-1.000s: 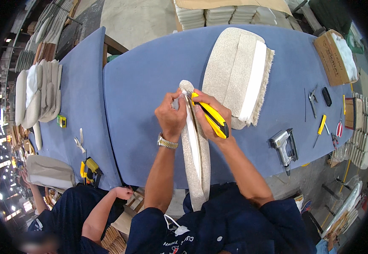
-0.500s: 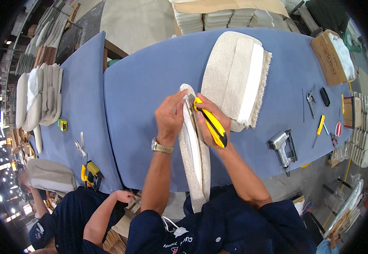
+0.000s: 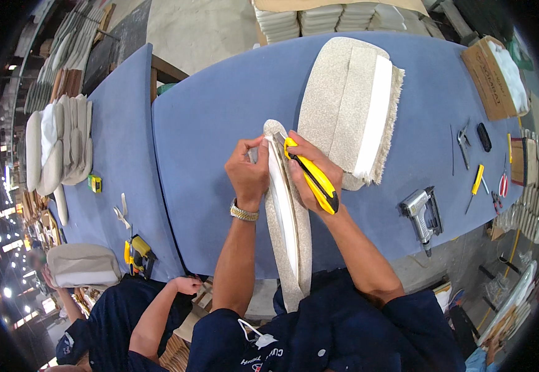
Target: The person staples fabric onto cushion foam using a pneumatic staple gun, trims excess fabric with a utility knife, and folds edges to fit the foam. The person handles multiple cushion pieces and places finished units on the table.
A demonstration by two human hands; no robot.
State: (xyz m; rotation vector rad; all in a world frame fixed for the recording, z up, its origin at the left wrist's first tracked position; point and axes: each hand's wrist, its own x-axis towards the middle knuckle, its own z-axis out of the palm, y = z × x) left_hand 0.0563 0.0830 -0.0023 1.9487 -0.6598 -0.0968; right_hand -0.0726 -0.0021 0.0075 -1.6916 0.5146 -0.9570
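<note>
A long, narrow upholstered panel (image 3: 289, 230) covered in beige fabric stands on edge on the blue table (image 3: 220, 111), running from my chest toward the table's middle. My left hand (image 3: 249, 171) pinches its far end from the left side. My right hand (image 3: 309, 170) grips a yellow and black utility knife (image 3: 311, 176), its tip at the panel's top edge close to my left fingers. A larger beige cushion piece (image 3: 350, 105) with a white foam edge and fringed fabric lies flat just beyond my right hand.
A grey staple gun (image 3: 423, 214) lies at the table's right front edge. Small hand tools (image 3: 477, 183) and a cardboard box (image 3: 491, 77) sit farther right. Another person (image 3: 139, 322) works at the left table, beside a yellow tool (image 3: 138, 254) and stacked cushions (image 3: 58, 146).
My hands have stayed at the panel's far end; the knife tip has shifted slightly along the top edge. The person at the left has moved an arm a little.
</note>
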